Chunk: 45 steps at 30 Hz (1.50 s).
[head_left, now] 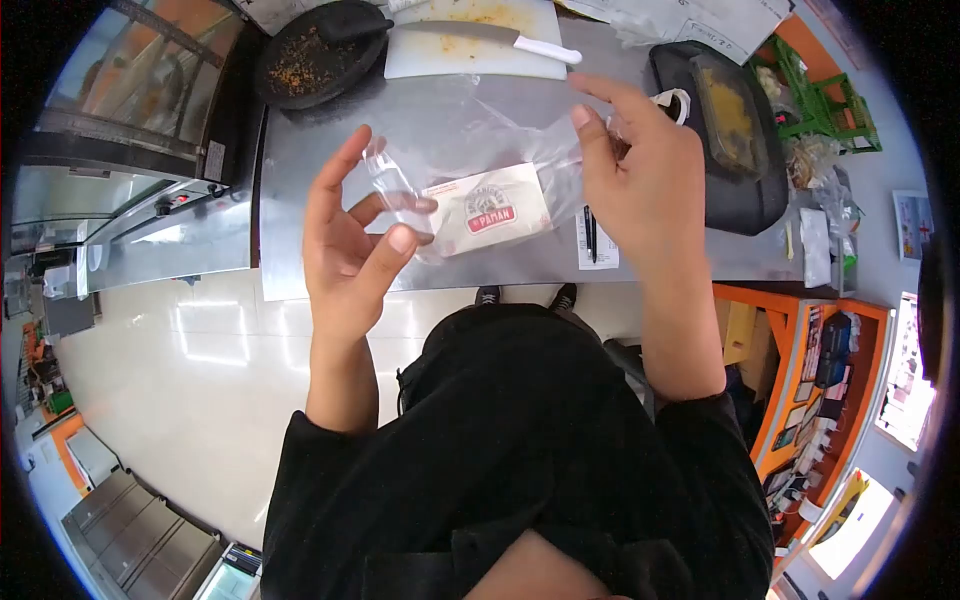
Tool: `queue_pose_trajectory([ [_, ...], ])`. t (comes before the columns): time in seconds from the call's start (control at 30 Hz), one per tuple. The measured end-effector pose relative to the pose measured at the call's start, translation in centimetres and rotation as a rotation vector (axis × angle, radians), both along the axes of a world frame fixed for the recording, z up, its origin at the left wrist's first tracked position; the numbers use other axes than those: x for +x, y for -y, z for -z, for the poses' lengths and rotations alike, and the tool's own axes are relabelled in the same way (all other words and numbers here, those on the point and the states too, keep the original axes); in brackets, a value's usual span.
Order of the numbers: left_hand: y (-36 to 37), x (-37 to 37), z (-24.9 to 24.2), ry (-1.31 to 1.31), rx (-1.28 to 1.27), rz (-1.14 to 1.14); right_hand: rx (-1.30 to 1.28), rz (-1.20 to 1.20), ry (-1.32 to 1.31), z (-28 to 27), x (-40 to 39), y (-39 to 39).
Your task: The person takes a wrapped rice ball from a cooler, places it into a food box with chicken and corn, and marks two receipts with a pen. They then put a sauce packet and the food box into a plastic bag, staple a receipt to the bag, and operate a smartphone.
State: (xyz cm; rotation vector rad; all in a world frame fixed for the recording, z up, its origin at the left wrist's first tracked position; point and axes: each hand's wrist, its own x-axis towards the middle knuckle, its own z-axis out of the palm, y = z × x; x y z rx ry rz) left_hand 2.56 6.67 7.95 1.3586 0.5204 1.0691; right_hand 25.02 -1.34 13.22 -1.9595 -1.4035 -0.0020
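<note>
A clear plastic bag point(500, 115) stretches between my two hands over the metal table. Within its film lies a white paper food box point(490, 210) with a red and grey printed logo. My left hand point(345, 235) is at the bag's left side, its fingers bent through and around a loop of the plastic. On the other side, my right hand point(650, 165) has its fingers curled on the bag's right edge. Its fingertips are partly hidden. Below that hand, a black pen point(591, 235) rests on a white paper slip point(600, 255).
Behind the bag are a white cutting board point(420, 60), a white-handled knife point(480, 32) and a black stone mortar point(290, 75). A black tray point(735, 205) carries a clear container point(728, 115) of yellow food. Green baskets point(850, 115) stand far right; a glass cabinet point(140, 70) is left.
</note>
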Motion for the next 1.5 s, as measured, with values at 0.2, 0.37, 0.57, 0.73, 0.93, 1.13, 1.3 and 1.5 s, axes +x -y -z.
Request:
queue_pose_trajectory([
  [0.2,-1.1,0.6,0.5,-0.027,-0.009,0.144,-0.099,-0.455,-1.299,6.0,-0.6,-3.9],
  [0.37,-0.9,2.4,0.2,-0.02,0.042,0.193,0.064,-0.584,-1.179,6.2,-3.1,-3.5],
  [0.57,-1.6,0.6,0.1,-0.113,0.108,0.361,0.142,-0.456,-1.067,5.3,-4.1,-3.3],
  [0.73,-5.8,-1.2,4.0,-0.261,0.205,0.024,0.206,-0.34,-1.146,4.5,-2.9,-3.3],
  [0.93,-4.8,5.0,18.1,-0.49,0.374,0.206,0.137,-0.465,-1.613,8.8,-8.0,-5.1],
  [1.13,-4.3,6.3,21.4,-0.461,0.166,0.102,0.268,-0.578,-0.999,15.8,-10.1,-6.1],
  [1.3,-4.0,7.5,21.8,-0.459,0.082,-0.044,0.048,-0.427,-1.467,9.8,-7.6,-5.2],
  [1.5,-3.3,9.5,18.6,-0.304,0.17,-0.084,0.234,-0.234,-1.621,7.9,-1.8,-9.1],
])
